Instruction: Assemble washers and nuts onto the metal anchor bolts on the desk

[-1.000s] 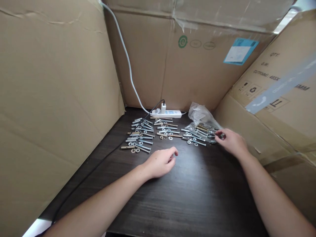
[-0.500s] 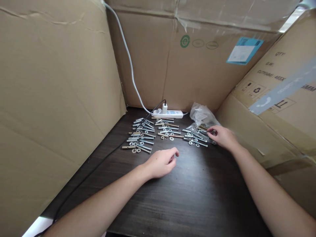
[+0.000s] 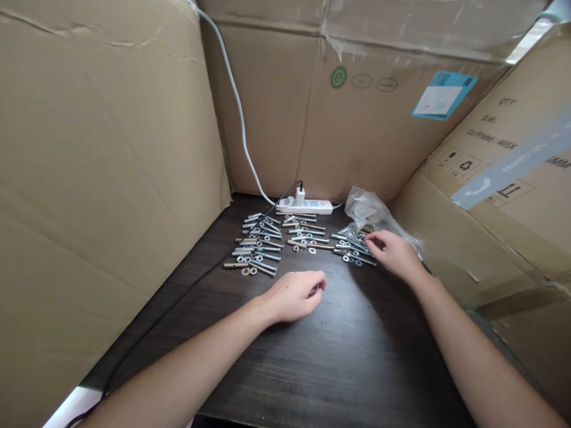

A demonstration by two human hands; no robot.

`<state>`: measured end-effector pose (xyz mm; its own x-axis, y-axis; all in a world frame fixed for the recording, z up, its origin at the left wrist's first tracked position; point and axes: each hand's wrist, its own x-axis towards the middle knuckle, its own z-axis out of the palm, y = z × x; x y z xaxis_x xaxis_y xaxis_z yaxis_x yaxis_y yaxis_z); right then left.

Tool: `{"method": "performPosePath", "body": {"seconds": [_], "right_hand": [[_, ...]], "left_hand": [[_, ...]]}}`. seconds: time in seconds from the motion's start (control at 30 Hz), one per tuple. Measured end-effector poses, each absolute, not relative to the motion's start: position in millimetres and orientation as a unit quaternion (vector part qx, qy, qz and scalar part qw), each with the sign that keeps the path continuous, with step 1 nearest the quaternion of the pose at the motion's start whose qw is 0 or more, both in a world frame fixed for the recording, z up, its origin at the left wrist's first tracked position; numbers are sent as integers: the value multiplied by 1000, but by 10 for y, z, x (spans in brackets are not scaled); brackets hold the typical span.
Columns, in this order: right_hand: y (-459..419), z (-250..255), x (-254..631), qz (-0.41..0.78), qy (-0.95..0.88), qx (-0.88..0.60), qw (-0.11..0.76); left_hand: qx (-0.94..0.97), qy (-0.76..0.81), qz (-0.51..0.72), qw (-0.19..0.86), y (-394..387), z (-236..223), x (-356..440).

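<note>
Apparently our right hand was at work on the loose hardware, its fingertips beside the right-hand ends of the right group of bolts, just in front of the clear plastic bag. Thumb and forefinger were bent toward each other there; we could not tell whether they had met on a piece or stood slightly apart, since the fingers hid the spot. Our left hand was low over the dark table, nearer to us than the hardware, with its fingers curled and thumb drawn in; whether it pinched something small, we could not make out. Beyond it lay the middle group of bolts, reaching back to the white power strip, and to the left of that the left group of bolts, with washers at its near edge. We judged the step to be either taking a part up or setting one down at the right; the view did not settle which. Either way, the move called for a light fingertip pinch, clear of the bag, so that the closely laid neighbours were not nudged out of line.
</note>
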<state>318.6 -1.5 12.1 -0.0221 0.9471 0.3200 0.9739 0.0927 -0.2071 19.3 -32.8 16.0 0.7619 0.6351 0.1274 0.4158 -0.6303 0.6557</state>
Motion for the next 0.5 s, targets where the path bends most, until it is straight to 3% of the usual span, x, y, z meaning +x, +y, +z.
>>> {"method": "performPosePath", "body": {"seconds": [0.5], "right_hand": [[-317, -177, 3098, 8, -721, -669, 184]], "left_hand": [[883, 321, 157, 303, -299, 156, 197]]}}
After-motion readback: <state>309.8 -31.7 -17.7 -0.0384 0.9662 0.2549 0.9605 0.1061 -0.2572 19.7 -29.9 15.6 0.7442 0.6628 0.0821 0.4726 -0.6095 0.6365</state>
